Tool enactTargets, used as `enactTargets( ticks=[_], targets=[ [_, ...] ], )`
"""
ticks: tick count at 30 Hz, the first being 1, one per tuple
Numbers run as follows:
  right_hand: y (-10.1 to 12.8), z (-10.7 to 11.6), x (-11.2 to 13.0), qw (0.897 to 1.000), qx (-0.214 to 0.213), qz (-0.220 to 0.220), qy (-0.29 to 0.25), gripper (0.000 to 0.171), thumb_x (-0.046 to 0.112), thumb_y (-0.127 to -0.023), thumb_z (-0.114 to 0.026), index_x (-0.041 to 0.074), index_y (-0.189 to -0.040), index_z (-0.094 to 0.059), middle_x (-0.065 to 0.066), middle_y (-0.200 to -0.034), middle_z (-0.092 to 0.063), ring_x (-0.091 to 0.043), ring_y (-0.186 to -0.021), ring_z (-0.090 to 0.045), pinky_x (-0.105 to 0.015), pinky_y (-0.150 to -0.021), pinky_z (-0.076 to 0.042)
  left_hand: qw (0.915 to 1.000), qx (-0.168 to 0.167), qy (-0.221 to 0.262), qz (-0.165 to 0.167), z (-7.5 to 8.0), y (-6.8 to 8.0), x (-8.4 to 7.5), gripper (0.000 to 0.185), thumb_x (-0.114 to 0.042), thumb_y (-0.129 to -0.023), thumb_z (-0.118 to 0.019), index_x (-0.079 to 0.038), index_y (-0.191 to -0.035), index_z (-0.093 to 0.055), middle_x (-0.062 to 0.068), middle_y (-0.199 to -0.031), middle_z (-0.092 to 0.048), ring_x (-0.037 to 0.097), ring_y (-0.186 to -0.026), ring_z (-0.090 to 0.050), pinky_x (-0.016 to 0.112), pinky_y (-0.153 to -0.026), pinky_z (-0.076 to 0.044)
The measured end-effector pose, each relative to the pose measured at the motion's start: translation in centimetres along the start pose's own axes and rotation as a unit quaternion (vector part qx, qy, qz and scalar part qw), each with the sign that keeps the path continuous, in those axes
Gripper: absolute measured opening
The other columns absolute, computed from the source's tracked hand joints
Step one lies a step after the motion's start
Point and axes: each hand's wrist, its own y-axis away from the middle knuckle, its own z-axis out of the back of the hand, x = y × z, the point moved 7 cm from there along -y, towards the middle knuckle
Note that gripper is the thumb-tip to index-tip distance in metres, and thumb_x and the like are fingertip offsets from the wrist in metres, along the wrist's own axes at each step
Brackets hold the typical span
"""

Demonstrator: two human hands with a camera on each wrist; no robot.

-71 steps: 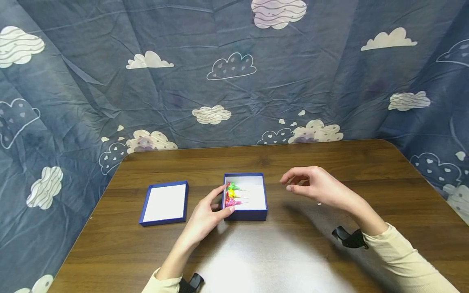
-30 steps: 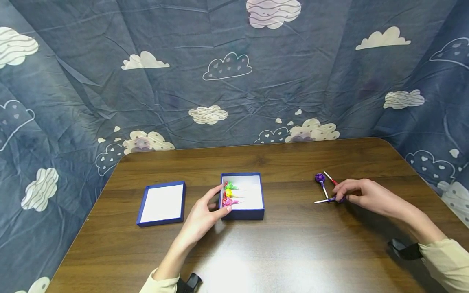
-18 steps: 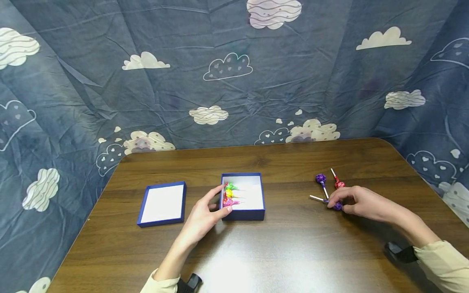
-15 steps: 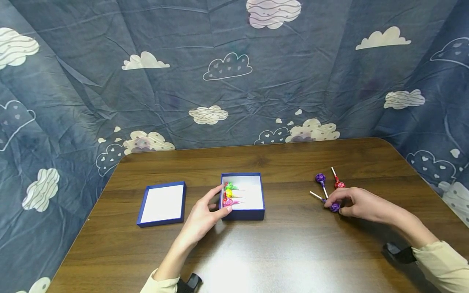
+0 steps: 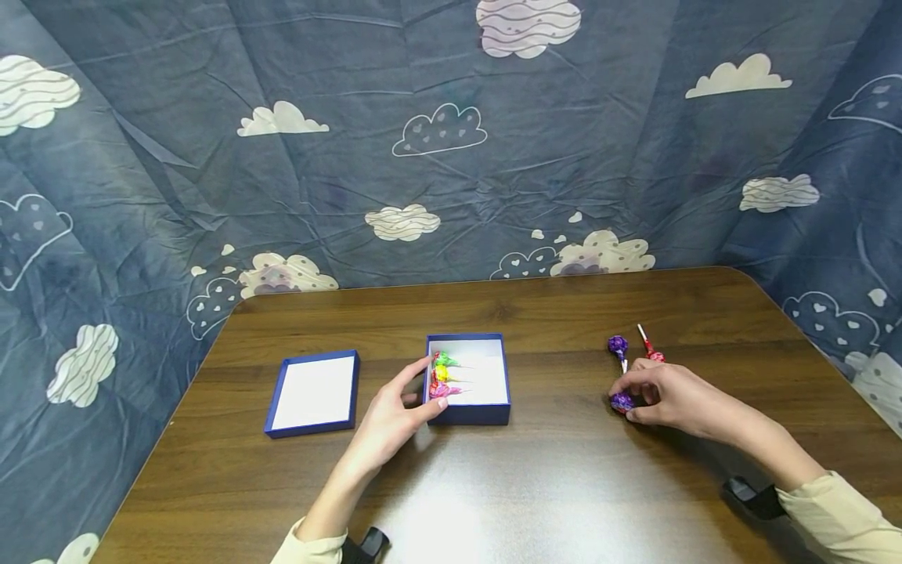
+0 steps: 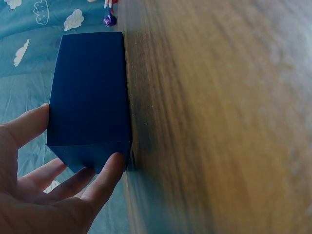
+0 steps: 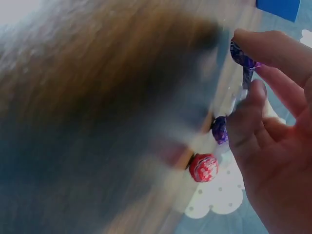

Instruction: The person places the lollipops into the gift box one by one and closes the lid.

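Creased blue cloth [image 5: 331, 180] printed with pale clouds hangs behind the smooth, wood-grained table [image 5: 550, 313] before us. At left we see a shallow, square blue lid [image 5: 313, 394] with its white inside facing up. Beside it, the left hand [image 5: 387, 423] grips the left end of a deeper, straight-walled blue box [image 5: 479, 413], where shiny wrapped lollipops [image 5: 442, 374] in green, yellow and pink lie heads leftward on white. Farther right, a round purple lollipop [image 5: 618, 345] lies beyond the right hand [image 5: 669, 399], which pinches another crinkly-wrapped purple one [image 5: 622, 403]; a red lollipop [image 5: 656, 356] lies just past its knuckles.
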Motion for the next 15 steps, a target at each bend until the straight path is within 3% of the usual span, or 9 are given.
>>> enactTargets(
  ticks=[9, 15],
  targets=[
    [-0.8, 0.4, 0.8, 0.996, -0.05, -0.001, 0.078, 0.031, 0.017, -0.065, -0.091, 0.027, -0.088, -0.072, 0.014, -0.095, -0.061, -0.012, -0.092, -0.055, -0.029, -0.078, -0.042, 1.0, 0.002, -0.002, 0.001, 0.0, 0.1, 0.0, 0.068, -0.031, -0.084, -0.078, -0.025, -0.145, -0.049, 0.012, -0.147, -0.045, 0.035, -0.114, -0.057, 0.041, -0.078, -0.052],
    [-1.2, 0.3, 1.0, 0.996, -0.046, -0.048, 0.057, 0.028, 0.022, -0.072, -0.088, 0.032, -0.091, -0.071, 0.023, -0.091, -0.064, -0.008, -0.089, -0.06, -0.031, -0.077, -0.046, 1.0, 0.001, -0.007, 0.001, 0.0, 0.0, 0.0, 0.069, -0.032, -0.084, -0.078, -0.025, -0.145, -0.049, 0.011, -0.147, -0.045, 0.035, -0.114, -0.057, 0.042, -0.078, -0.052]
  ],
)
